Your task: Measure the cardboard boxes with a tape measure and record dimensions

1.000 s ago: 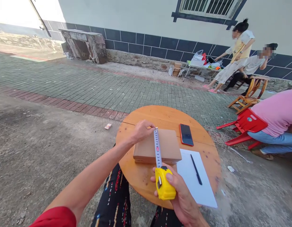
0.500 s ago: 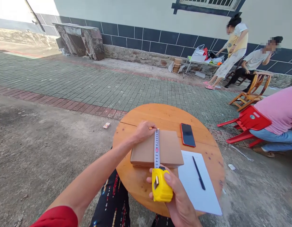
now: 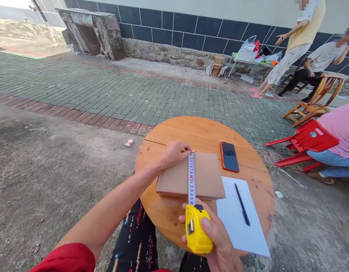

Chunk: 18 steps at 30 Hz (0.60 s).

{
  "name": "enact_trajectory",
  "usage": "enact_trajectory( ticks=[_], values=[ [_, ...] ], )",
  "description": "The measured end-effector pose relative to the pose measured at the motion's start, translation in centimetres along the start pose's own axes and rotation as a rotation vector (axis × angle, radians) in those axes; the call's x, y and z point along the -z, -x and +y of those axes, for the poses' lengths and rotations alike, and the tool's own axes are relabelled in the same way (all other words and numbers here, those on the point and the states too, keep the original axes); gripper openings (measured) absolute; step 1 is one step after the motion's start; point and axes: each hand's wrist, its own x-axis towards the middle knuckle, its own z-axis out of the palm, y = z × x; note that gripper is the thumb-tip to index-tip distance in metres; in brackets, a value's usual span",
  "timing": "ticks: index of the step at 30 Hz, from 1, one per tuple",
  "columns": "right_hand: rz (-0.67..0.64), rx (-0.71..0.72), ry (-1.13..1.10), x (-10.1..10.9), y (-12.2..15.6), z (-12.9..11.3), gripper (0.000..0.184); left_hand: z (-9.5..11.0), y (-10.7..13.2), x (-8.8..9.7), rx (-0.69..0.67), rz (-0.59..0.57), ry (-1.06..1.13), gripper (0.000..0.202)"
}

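Observation:
A flat brown cardboard box (image 3: 174, 179) lies on a round wooden table (image 3: 199, 134). My left hand (image 3: 174, 153) pinches the tip of a white tape blade (image 3: 191, 177) at the box's far edge. The blade runs straight across the box top toward me. My right hand (image 3: 219, 241) grips the yellow tape measure case (image 3: 197, 230) just past the box's near edge, thumb on its side.
A red-cased phone (image 3: 229, 156) lies right of the box. A white sheet of paper (image 3: 242, 219) with a black pen (image 3: 242, 204) sits at the table's right. A person in pink sits on a red plastic chair (image 3: 304, 145) to the right. Two other people are by the wall.
The view has tilted down and shifted slightly. Both hands keep the tape stretched over the box; the case has moved a little toward me.

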Motion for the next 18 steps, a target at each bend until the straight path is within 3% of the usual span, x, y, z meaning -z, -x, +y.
enact_trajectory(
  ticks=[8,12,15,18],
  values=[
    [-0.035,-0.002,0.053,0.2,-0.2,-0.2,0.065,0.0,-0.4,0.2,0.008,-0.035,0.053,0.014],
    [-0.075,0.018,0.201,0.8,0.5,-1.2,0.074,1.1,-0.6,1.7,0.003,-0.03,0.118,0.015],
    [-0.166,0.071,0.411,1.8,1.8,-2.1,0.079,3.2,1.2,4.3,-0.002,0.033,0.186,0.021],
    [-0.225,0.092,0.598,2.9,3.3,-2.6,0.086,5.2,5.6,6.7,0.047,0.1,0.258,0.031]
  ],
)
